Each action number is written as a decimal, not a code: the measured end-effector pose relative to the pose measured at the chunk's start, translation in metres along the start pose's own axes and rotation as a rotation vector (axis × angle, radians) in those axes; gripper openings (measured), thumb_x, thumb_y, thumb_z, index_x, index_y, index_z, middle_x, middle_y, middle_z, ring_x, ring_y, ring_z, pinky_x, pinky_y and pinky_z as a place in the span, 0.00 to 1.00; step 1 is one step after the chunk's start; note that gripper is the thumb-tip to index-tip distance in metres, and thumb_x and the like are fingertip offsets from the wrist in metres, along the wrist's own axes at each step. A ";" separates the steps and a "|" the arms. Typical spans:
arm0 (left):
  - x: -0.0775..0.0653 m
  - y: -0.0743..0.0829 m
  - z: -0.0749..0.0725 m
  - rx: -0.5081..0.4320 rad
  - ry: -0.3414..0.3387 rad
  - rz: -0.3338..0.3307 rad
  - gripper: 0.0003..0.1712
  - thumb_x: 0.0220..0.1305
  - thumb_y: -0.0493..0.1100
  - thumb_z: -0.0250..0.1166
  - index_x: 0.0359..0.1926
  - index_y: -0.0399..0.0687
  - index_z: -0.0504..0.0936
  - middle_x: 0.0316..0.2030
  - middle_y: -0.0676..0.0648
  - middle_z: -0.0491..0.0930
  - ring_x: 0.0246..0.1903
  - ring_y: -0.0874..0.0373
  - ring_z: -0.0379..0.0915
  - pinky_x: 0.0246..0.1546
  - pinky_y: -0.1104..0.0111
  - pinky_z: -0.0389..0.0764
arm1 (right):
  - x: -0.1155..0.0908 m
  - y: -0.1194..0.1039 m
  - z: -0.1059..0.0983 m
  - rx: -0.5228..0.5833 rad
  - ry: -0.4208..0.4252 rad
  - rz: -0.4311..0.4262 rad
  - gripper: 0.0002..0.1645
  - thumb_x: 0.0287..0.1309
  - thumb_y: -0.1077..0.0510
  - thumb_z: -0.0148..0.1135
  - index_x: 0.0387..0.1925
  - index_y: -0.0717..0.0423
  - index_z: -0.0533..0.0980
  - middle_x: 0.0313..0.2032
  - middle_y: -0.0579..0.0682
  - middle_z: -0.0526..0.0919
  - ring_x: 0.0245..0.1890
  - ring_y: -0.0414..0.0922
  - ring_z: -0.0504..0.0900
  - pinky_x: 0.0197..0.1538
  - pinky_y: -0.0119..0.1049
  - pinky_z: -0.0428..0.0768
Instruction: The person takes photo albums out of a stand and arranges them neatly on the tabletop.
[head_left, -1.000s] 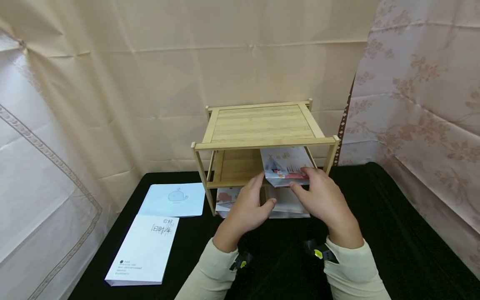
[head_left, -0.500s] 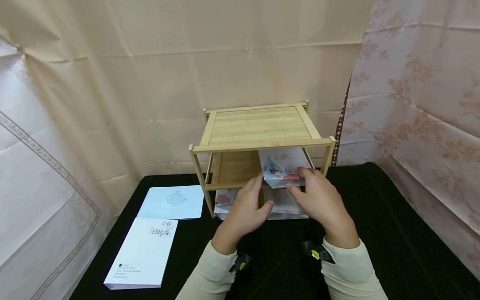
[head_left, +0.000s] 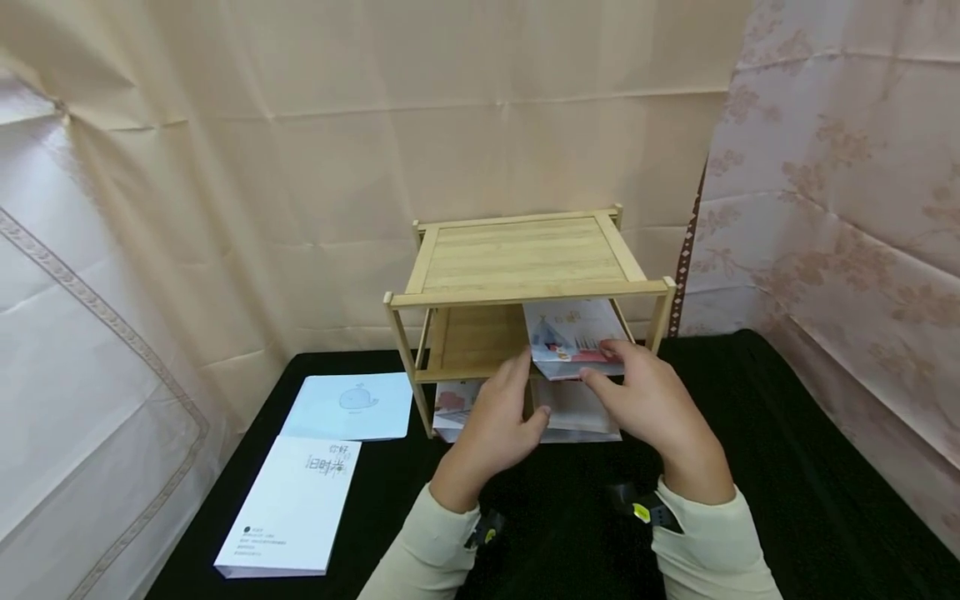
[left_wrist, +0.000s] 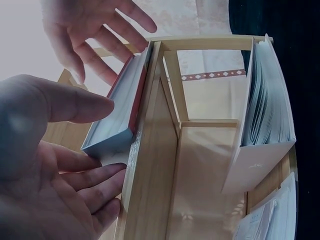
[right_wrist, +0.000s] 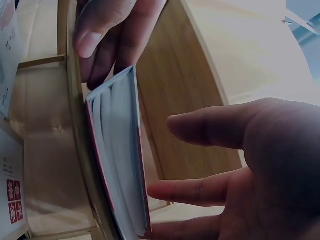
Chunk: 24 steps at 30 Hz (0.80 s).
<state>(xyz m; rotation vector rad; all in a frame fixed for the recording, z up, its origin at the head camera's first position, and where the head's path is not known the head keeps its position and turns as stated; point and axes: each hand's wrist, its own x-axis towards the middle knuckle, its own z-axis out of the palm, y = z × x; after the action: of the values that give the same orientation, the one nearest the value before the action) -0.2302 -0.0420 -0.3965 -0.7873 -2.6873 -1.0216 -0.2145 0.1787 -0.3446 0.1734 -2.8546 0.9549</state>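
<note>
Only our viewpoint had shifted slightly since the earlier frame; our hands and the picture-covered book (head_left: pixel 572 321) kept their places. It lay between our fingertips on the middle board (head_left: pixel 476 337) of the rack (head_left: pixel 525 254). Our left hand (head_left: pixel 495 421) was loose, fingers extended at its near corner; our right hand (head_left: pixel 651 396) (thumb apart from the pages) touched its side with released, outstretched fingers

a beige curtain (head_left: pixel 480 150) (creased) hangs behind, a floral curtain (head_left: pixel 847 183) at right.
</note>
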 end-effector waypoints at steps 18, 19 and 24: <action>-0.003 0.003 -0.004 -0.152 -0.022 0.028 0.53 0.67 0.46 0.67 0.83 0.49 0.45 0.80 0.44 0.55 0.78 0.47 0.54 0.76 0.50 0.62 | -0.003 -0.001 -0.004 -0.118 0.002 0.056 0.44 0.71 0.37 0.57 0.74 0.63 0.64 0.60 0.71 0.80 0.45 0.62 0.87 0.39 0.54 0.83; -0.003 0.003 -0.006 -0.182 -0.028 0.019 0.53 0.67 0.46 0.67 0.83 0.49 0.46 0.80 0.44 0.55 0.78 0.48 0.54 0.76 0.50 0.61 | -0.003 -0.001 -0.004 -0.110 0.014 0.051 0.44 0.71 0.36 0.58 0.73 0.63 0.65 0.58 0.70 0.82 0.45 0.60 0.87 0.38 0.54 0.83; -0.005 0.005 -0.018 -0.362 -0.052 -0.065 0.44 0.70 0.45 0.66 0.80 0.45 0.55 0.76 0.41 0.62 0.76 0.48 0.59 0.75 0.49 0.63 | -0.003 -0.001 -0.004 -0.068 0.075 0.052 0.39 0.71 0.39 0.59 0.69 0.63 0.71 0.44 0.60 0.86 0.36 0.53 0.84 0.33 0.45 0.80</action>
<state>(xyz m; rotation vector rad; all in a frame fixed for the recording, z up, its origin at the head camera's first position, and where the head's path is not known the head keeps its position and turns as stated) -0.2236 -0.0530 -0.3817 -0.7965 -2.6195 -1.5524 -0.2109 0.1804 -0.3410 0.0561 -2.8298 0.8534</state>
